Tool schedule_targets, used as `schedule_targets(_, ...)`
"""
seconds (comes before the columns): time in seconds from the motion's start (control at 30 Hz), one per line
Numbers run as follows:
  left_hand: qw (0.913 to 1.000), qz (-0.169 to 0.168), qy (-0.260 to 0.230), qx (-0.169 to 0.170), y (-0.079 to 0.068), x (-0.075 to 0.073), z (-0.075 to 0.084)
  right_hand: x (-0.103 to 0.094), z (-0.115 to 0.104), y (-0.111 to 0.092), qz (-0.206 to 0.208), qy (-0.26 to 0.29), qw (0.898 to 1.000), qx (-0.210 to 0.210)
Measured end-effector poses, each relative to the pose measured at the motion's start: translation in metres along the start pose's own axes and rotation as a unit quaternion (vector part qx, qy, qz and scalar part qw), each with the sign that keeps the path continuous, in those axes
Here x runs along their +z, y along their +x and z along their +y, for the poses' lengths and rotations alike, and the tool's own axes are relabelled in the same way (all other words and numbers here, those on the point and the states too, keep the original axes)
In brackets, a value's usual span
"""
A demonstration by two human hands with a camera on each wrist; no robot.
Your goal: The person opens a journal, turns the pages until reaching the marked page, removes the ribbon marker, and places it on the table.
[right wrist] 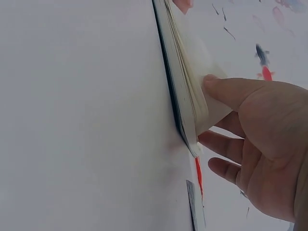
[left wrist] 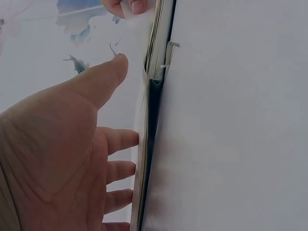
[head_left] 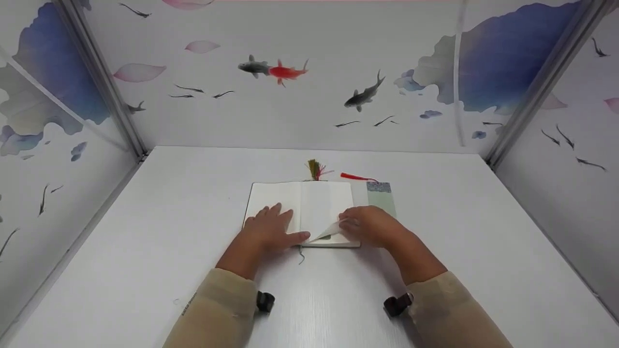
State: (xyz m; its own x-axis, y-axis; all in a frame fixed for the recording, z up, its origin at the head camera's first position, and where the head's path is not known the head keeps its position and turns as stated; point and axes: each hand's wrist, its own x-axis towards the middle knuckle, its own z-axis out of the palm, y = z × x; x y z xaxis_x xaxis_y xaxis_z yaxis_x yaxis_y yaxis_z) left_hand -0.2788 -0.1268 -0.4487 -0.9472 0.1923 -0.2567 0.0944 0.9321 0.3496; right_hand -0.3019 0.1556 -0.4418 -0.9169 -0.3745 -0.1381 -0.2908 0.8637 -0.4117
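Note:
An open notebook [head_left: 323, 203] with blank pages lies on the white table. My left hand [head_left: 272, 228] rests spread on its left page, thumb by the lower centre fold; in the left wrist view the fingertips of the left hand [left wrist: 62, 159] touch the page. My right hand [head_left: 372, 224] pinches the lower right corner of a page [head_left: 333, 229] between thumb and fingers and lifts it. In the right wrist view the raised page [right wrist: 216, 108] bends away from the block beneath. A small greenish patch [head_left: 326, 237] shows under the lifted corner.
A pale green bookmark [head_left: 382, 198] with a patterned grey top lies right of the notebook, partly behind my right hand. Its red tassel [head_left: 358, 177] points left. A yellow-green and pink tassel [head_left: 315, 170] sticks out above the notebook, and a thin ribbon [head_left: 302, 256] hangs below it.

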Motion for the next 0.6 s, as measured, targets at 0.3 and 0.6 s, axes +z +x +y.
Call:
schedule_targets(0.3, 0.9999, 0.004, 0.014, 0.008, -0.002, -0.0013, 0.0028, -0.0001, -0.0026, 0.0023, 0.048, 0.007, 0.999, -0.022)
schedule_targets(0.6, 0.999, 0.022, 0.033, 0.019, 0.0002, -0.0009, 0.0007, -0.0024, -0.0081, -0.0009, 0.135, -0.011, 0.989, -0.066)
